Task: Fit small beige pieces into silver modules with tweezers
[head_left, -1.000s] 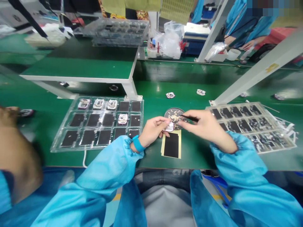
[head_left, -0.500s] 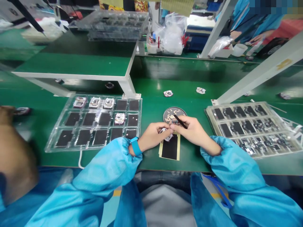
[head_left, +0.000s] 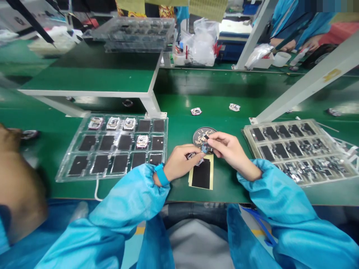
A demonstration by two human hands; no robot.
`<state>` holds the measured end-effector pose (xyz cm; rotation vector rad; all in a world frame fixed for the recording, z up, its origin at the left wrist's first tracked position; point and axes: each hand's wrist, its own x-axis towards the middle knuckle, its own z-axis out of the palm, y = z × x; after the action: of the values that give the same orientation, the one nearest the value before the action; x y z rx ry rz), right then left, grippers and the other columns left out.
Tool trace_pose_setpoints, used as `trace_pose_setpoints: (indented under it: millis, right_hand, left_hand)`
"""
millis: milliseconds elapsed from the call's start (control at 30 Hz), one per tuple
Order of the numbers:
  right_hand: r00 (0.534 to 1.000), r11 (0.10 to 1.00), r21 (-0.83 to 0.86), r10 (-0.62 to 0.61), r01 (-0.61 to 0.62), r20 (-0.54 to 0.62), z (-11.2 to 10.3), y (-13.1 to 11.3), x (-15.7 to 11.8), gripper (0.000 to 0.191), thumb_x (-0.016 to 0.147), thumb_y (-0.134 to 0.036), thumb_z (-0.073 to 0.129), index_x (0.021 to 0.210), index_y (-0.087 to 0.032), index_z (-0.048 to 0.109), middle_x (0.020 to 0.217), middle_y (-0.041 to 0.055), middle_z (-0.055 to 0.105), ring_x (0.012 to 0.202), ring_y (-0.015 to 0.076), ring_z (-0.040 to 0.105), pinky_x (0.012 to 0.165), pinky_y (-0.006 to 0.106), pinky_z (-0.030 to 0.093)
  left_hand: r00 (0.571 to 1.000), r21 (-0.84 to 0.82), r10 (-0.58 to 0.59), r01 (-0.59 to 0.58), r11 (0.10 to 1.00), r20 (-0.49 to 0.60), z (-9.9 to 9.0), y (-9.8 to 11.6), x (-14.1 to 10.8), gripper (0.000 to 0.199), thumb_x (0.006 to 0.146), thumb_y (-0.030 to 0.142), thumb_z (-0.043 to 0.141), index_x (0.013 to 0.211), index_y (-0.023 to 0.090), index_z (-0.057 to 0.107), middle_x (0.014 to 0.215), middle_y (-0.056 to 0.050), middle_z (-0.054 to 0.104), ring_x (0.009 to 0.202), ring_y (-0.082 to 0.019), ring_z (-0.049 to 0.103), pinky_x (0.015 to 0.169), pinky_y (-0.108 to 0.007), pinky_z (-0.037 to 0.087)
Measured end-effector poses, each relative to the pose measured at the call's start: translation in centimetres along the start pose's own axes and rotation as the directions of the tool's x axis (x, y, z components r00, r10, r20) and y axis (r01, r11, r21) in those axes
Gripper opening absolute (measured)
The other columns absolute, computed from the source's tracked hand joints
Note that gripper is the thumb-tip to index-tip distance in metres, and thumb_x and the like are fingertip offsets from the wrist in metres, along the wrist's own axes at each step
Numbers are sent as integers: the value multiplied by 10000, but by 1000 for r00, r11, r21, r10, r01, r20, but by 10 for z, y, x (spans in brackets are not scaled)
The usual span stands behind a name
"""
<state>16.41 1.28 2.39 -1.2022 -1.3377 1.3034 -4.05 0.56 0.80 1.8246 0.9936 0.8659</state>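
My left hand (head_left: pixel 181 161) is closed around a small white-and-silver electronic module (head_left: pixel 198 160) shaped like a watch case. A small bluish part (head_left: pixel 205 148) shows at its fingertips, between the two hands. My right hand (head_left: pixel 226 149) is pinched on a black stick-like tool (head_left: pixel 206 137), mostly hidden by the fingers. Just beyond the hands is a round grey perforated dish (head_left: pixel 199 131) with many tiny pale pieces in it. Under the left hand's module lies a black rectangular sheet (head_left: pixel 201 175) on yellowish backing paper (head_left: pixel 211 172).
A clear compartment tray (head_left: pixel 92 148) with several modules sits left; stacked trays of parts (head_left: pixel 254 147) sit right. Two loose modules, one (head_left: pixel 196 111) left of the other (head_left: pixel 234 107), lie ahead. A raised shelf (head_left: pixel 89 90) and a slanting post (head_left: pixel 303 82) flank them. Another person's arm (head_left: pixel 21 179) is at left.
My right hand has drawn slightly up and turned, so less of the black tool shows. The bluish part has come into view. My left hand keeps hold of the module; the view has shifted slightly.
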Motion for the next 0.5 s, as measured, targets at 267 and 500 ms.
trace_pose_setpoints:
  millis: [267, 500]
  right_hand:
    - [1000, 999, 33, -6, 5, 29, 3, 5, -1, 270, 793, -428, 833, 893, -193, 744, 741, -12, 672, 625, 109, 577, 612, 255, 471]
    - [989, 997, -5, -81, 81, -122, 5, 6, -3, 237, 801, -392, 809, 831, -202, 669, 765, 1, 690, 697, 151, 632, 651, 282, 508]
  left_hand:
    - [964, -436, -266, 242, 867, 6, 1, -2, 2, 346, 851, 481, 753, 854, 135, 762, 719, -35, 713, 582, -134, 626, 532, -241, 522]
    - [947, -512, -317, 296, 806, 48, 0, -3, 6, 401, 920, 465, 659, 1089, 120, 775, 756, -71, 744, 562, -147, 690, 409, -196, 385]
